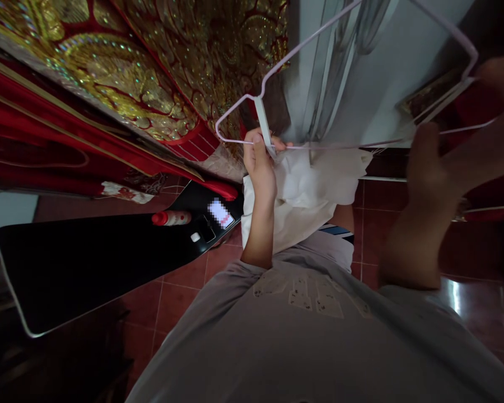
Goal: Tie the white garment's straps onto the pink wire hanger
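A pale pink clothes hanger point(308, 42) is held up in front of me, its long bottom bar running across the view. My left hand point(261, 154) is closed around the left end of that bar, beside a white strap point(263, 120) looped over the hanger. Below hangs a white garment point(302, 184) with padded cups, its cloth loose over my lap. A second white strap point(443, 102) stretches up to the hanger's right end. My right hand point(439, 159) is next to this strap, smeared by motion; I cannot make out whether its fingers grip it.
Gold-sequined red garments point(151, 84) hang at the upper left. A black tabletop point(88, 263) carries a red-capped bottle point(172, 218), a phone with a lit screen point(221, 214), a dark square object point(205, 228) and a small white case point(195, 237). Red tiles point(185, 274) cover the floor.
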Available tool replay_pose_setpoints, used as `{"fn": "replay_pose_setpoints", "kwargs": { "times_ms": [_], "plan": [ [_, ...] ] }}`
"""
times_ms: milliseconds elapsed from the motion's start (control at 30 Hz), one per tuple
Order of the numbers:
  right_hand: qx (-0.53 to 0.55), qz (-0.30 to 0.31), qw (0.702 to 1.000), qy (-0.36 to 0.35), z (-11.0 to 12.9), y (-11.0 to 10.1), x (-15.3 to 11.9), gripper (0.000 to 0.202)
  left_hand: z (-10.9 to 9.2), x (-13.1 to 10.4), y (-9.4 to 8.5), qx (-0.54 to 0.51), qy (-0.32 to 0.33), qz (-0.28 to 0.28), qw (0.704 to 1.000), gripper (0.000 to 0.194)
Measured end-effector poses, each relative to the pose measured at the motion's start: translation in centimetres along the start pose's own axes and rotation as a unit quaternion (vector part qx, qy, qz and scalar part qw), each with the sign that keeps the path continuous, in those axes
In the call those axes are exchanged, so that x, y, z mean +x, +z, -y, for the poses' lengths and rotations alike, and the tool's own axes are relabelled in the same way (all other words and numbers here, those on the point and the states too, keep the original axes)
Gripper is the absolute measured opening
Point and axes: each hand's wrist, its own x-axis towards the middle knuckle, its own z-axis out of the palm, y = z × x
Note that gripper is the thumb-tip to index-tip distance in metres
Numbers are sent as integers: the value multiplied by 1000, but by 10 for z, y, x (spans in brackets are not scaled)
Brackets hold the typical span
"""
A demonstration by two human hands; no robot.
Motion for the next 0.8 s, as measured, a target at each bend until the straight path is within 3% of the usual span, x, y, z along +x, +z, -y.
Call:
{"fn": "replay_pose_setpoints", "kwargs": {
  "times_ms": [67,133,200,267,400,600,800],
  "plan": [
    [4,98,980,-171,0,8,-17,34,2,1,0,-4,14,13,1000,23],
    [-7,251,955,-156,1,18,-36,39,6,0,-2,11,21,20,1000,25],
    [-73,339,933,-99,4,28,-53,36,9,-3,-6,46,21,11,999,29],
    [-117,332,934,-63,6,36,-66,32,12,-8,-11,84,49,-17,995,36],
    [-83,283,955,-37,9,49,-77,27,16,-21,-22,160,138,-74,975,45],
    [-84,191,978,-20,6,64,-92,24,14,-27,-28,225,109,7,968,30],
    [-76,228,971,-8,-2,60,-90,26,-7,-33,-29,261,83,-1,962,20]
  ]
}}
